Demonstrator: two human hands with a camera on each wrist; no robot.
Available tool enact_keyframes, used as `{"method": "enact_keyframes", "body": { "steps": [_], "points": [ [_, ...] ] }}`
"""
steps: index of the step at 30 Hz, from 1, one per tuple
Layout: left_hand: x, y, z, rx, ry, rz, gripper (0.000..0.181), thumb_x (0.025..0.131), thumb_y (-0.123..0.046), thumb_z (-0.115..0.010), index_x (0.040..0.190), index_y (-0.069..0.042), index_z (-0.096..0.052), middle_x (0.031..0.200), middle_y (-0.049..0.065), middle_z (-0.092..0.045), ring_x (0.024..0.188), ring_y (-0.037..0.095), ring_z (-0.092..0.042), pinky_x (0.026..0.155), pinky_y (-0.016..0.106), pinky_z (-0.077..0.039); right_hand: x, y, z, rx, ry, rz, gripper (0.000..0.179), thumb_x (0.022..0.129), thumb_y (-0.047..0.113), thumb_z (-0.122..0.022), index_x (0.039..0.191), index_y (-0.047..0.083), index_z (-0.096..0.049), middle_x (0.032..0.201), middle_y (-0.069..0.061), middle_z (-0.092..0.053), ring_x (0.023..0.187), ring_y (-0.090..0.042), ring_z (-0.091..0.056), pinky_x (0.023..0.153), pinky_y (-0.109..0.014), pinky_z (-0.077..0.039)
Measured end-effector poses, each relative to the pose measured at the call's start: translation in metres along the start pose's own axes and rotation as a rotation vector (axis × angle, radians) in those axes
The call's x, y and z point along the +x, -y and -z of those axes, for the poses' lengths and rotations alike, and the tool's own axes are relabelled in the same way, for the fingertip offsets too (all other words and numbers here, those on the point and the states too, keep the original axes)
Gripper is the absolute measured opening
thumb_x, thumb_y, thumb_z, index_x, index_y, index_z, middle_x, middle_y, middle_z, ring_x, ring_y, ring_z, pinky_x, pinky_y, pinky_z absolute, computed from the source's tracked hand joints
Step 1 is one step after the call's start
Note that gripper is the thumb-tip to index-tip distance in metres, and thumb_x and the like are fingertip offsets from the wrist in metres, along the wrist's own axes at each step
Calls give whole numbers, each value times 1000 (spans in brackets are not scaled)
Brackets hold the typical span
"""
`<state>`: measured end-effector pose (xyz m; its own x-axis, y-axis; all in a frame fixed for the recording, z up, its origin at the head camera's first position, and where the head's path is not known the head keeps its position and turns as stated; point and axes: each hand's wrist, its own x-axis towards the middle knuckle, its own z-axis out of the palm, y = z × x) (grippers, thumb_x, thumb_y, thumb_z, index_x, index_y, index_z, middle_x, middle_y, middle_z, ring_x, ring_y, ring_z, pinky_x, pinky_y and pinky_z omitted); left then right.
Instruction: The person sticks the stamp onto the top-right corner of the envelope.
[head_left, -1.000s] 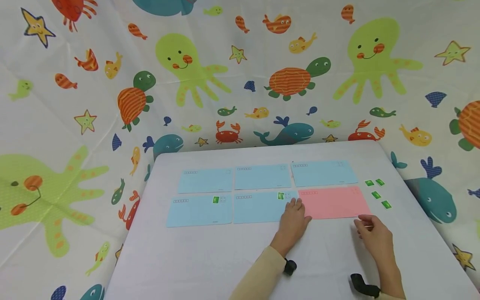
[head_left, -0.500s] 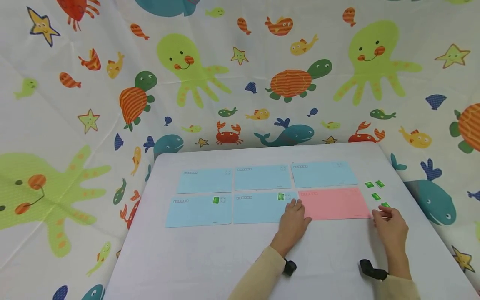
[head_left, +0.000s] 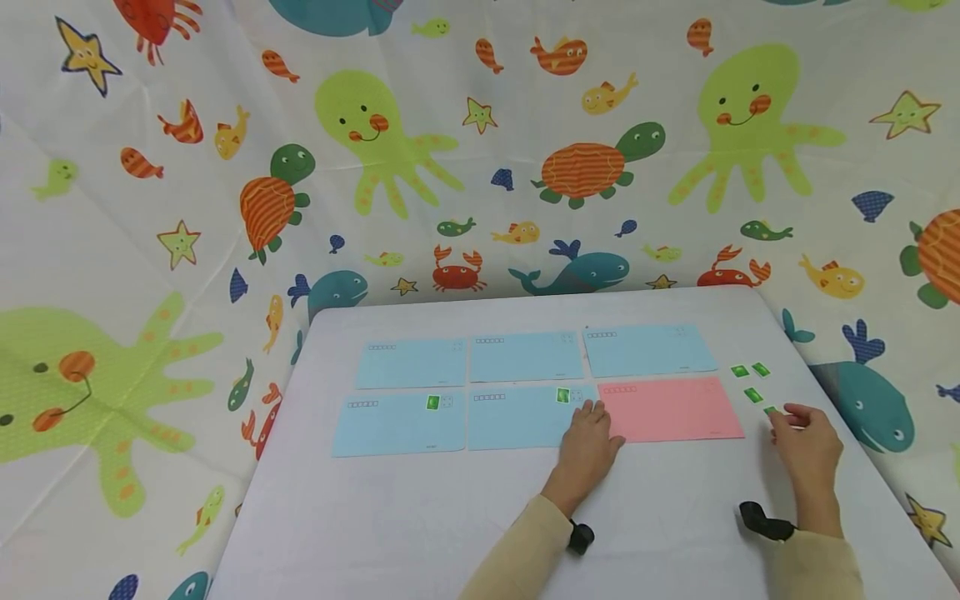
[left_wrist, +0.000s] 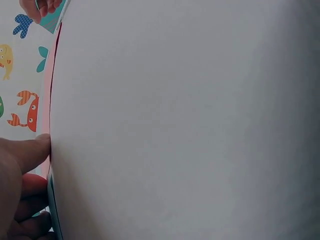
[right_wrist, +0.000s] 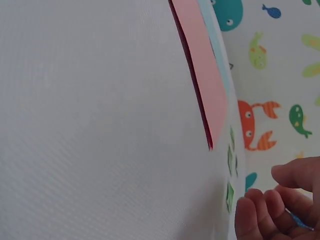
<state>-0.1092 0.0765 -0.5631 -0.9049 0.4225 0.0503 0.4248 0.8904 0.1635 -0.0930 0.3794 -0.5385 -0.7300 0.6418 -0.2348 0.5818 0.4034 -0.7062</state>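
My left hand (head_left: 587, 450) rests flat, its fingers on the right end of a blue envelope (head_left: 513, 423) and its thumb by the left edge of a pink envelope (head_left: 671, 411). A green stamp (head_left: 563, 396) lies on that blue envelope, just beyond the fingertips. My right hand (head_left: 808, 446) hovers right of the pink envelope, fingers loosely curled. Its fingertips overlap the nearest loose green stamp (head_left: 769, 410) in the head view, partly hiding it. In the right wrist view the thumb (right_wrist: 295, 172) stands apart from the fingers, with nothing between them.
Several other blue envelopes, such as this back right one (head_left: 648, 350), lie in two rows on the white table (head_left: 390, 525). The front left envelope (head_left: 397, 427) bears a stamp (head_left: 432, 402). More loose stamps (head_left: 753, 394) lie at the right. Behind hangs a sea-animal cloth (head_left: 495, 158).
My right hand has moved right from the pink envelope's front corner to the nearest loose stamp, which it now partly covers. My left hand has stayed in place.
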Motion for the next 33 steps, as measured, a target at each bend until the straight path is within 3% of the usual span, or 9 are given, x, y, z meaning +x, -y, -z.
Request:
{"method": "enact_keyframes", "body": {
  "steps": [7,12,18,25,33],
  "points": [
    [-1,0,0,1,6,-2,51,101,-45,-55,135,-8,-62,147,4,-57,142,19,-49,116,31,-41,16,-10,1,-49,38,-22,61,102,30,-48,148,-8,-36,120,-27,-51,80,-22,-56,49,-14,-39],
    [-1,0,-1,-2,9,-5,51,101,-45,-55,135,-8,-62,148,4,-56,142,19,-49,116,30,-41,27,-20,0,-56,33,-30,62,100,29,-50,148,-9,-37,119,-27,-53,72,-17,-56,48,-14,-41],
    [0,1,-1,-12,-5,-1,50,101,-44,-56,134,-7,-63,147,5,-57,141,20,-49,116,31,-41,35,-19,-1,-55,38,-63,64,100,33,-49,148,-8,-37,117,-27,-53,86,-27,-55,56,-20,-37],
    [0,2,0,-8,-6,3,50,101,-44,-56,134,-8,-63,147,4,-57,141,20,-50,115,31,-42,35,-17,-1,-70,79,-82,65,101,37,-52,145,-9,-39,103,-22,-59,68,-14,-55,62,-27,-41],
    [0,1,-1,1,0,1,50,101,-45,-55,134,-8,-63,147,4,-57,141,19,-50,116,31,-41,37,-17,-1,-93,96,-71,61,101,33,-54,141,-11,-42,101,-26,-62,73,-20,-58,66,-30,-42]
  ]
}}
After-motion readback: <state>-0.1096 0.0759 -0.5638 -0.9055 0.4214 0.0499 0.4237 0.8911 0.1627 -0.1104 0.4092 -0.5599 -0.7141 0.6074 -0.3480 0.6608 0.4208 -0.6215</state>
